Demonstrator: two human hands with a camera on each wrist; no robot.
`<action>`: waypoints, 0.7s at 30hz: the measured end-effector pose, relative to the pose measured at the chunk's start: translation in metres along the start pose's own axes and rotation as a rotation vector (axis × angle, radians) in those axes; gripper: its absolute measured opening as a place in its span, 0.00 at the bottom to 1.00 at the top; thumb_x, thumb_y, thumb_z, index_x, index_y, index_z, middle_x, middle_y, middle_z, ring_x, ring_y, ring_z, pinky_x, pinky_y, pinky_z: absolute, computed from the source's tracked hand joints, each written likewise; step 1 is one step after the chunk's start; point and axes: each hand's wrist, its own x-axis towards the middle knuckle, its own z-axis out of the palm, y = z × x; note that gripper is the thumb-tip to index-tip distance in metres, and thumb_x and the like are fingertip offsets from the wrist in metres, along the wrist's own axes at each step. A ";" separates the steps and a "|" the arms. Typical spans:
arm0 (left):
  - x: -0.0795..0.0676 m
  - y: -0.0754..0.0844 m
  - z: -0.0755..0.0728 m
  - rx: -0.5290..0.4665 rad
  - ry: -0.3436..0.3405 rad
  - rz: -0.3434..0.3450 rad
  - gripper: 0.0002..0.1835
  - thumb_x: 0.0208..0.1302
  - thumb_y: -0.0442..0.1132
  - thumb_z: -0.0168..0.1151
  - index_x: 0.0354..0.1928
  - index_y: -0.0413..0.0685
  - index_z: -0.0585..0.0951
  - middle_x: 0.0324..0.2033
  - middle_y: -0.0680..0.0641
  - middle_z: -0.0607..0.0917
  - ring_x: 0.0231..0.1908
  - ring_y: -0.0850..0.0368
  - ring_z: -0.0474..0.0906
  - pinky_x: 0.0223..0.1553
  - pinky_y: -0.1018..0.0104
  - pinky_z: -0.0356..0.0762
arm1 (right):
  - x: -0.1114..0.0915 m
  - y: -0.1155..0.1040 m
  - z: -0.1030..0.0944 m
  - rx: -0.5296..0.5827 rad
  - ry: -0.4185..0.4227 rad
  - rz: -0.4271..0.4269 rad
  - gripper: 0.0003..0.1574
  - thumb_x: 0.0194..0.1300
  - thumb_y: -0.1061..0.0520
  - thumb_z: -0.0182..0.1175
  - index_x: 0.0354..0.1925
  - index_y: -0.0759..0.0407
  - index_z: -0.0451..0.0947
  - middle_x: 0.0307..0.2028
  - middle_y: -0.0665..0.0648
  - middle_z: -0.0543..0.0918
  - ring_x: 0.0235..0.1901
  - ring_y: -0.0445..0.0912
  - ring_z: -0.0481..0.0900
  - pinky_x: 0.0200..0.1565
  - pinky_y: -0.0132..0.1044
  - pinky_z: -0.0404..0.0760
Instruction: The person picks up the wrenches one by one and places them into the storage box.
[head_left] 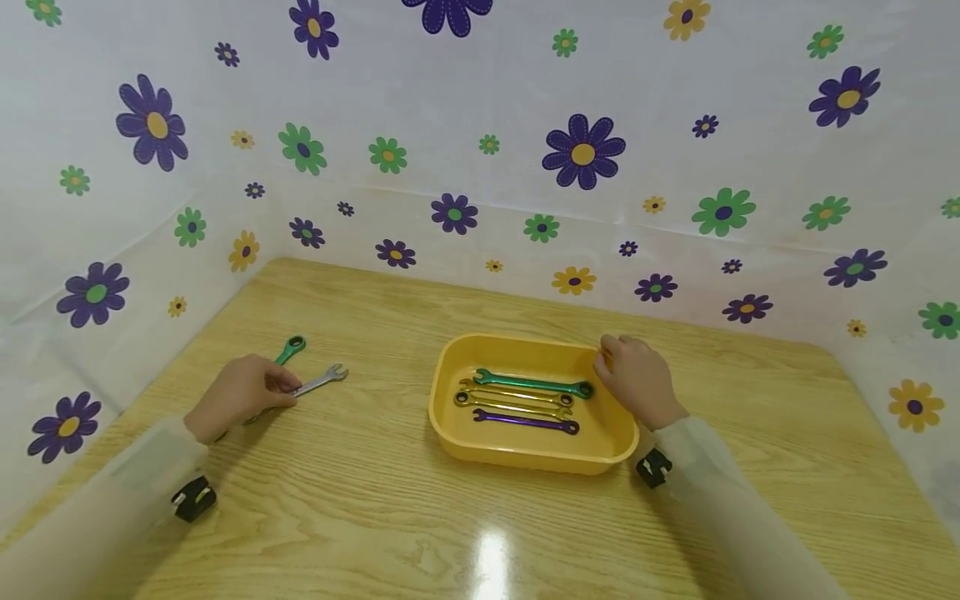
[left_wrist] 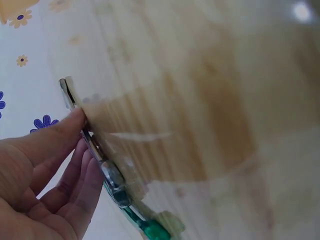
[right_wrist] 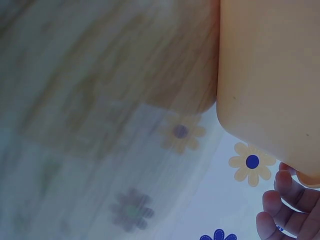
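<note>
One silver wrench at L side of desk, pinched betw. thumb & fingers of L hand; can't tell if lifted. R hand has fingers curled over far R corner of yellow basin, prob. steadying it. Step in hand, as judged: picking up the silver wrench (setting down not ruled out). Basin holds 4 others, roughly side by side: green wrench, two gold wrenches, purple wrench. If pickup, next move calls for firm pinch, lift clear of the loose green wrench just beside it, then carry R over basin rim. Appearance: silver wrench plain, shiny metal; forked end pts R, away from fingers; other end hidden by hand in head view.
</note>
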 end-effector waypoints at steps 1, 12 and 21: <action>0.000 0.000 0.000 0.007 0.005 -0.004 0.10 0.51 0.36 0.70 0.36 0.39 0.86 0.28 0.47 0.87 0.27 0.62 0.77 0.31 0.65 0.74 | 0.000 0.000 0.000 0.001 0.003 0.001 0.08 0.60 0.57 0.56 0.28 0.61 0.74 0.19 0.56 0.72 0.20 0.46 0.67 0.21 0.34 0.68; 0.007 -0.002 -0.004 0.023 -0.003 -0.014 0.08 0.51 0.37 0.70 0.33 0.42 0.87 0.29 0.45 0.88 0.26 0.62 0.75 0.29 0.66 0.71 | 0.002 0.001 -0.003 0.002 0.007 0.008 0.09 0.61 0.57 0.54 0.28 0.61 0.73 0.19 0.56 0.71 0.19 0.46 0.66 0.20 0.33 0.65; 0.005 -0.007 0.002 -0.001 -0.019 0.019 0.06 0.49 0.34 0.69 0.30 0.41 0.86 0.25 0.50 0.86 0.24 0.62 0.76 0.28 0.66 0.73 | 0.000 0.000 0.003 0.020 -0.017 0.024 0.08 0.60 0.56 0.55 0.28 0.60 0.73 0.20 0.56 0.71 0.20 0.46 0.66 0.21 0.33 0.64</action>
